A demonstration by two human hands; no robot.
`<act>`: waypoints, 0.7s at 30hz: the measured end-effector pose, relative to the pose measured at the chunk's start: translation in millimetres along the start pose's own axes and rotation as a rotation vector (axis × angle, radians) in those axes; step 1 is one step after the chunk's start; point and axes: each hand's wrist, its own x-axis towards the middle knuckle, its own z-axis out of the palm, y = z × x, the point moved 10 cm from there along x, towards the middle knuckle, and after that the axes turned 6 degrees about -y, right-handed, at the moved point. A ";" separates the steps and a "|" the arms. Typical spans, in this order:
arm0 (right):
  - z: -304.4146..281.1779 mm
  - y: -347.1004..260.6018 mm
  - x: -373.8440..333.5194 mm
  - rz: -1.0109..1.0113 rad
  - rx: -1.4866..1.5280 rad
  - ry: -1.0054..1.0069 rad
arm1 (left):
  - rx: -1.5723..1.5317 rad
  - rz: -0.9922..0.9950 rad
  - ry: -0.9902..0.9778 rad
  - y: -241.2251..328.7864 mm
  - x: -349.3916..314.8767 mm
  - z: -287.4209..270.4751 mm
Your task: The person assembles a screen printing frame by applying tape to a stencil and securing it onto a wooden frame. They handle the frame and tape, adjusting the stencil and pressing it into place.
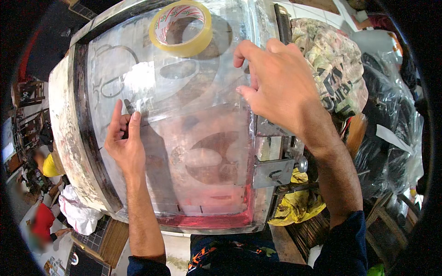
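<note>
Right hand [282, 79] at two o'clock, left hand [125, 143] at nine, fingers parted; careless sweeps could dislodge the tape roll [185, 48] at eleven.

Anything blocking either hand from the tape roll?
Nothing visible. The tape roll lies on the framed screen; only the screen's surface shows between it and the right hand, right of it, or the left hand, below and left in view.
</note>
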 end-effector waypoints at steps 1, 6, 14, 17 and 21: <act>1.4 0.9 0.2 0.010 -0.010 -0.010 | -0.005 0.004 -0.001 -0.3 -0.1 0.1; 5.0 2.7 0.8 0.025 -0.033 -0.047 | 0.025 0.012 0.000 -1.9 -0.7 -0.1; 6.0 -0.3 3.3 0.028 -0.109 -0.086 | 0.006 0.000 0.002 -4.8 -1.2 -1.2; 6.8 0.3 3.4 0.023 -0.111 -0.090 | 0.004 0.000 -0.004 -3.4 -1.3 -0.3; 4.4 -0.8 3.0 0.034 -0.064 -0.067 | -0.018 -0.064 -0.004 -7.2 -4.4 1.2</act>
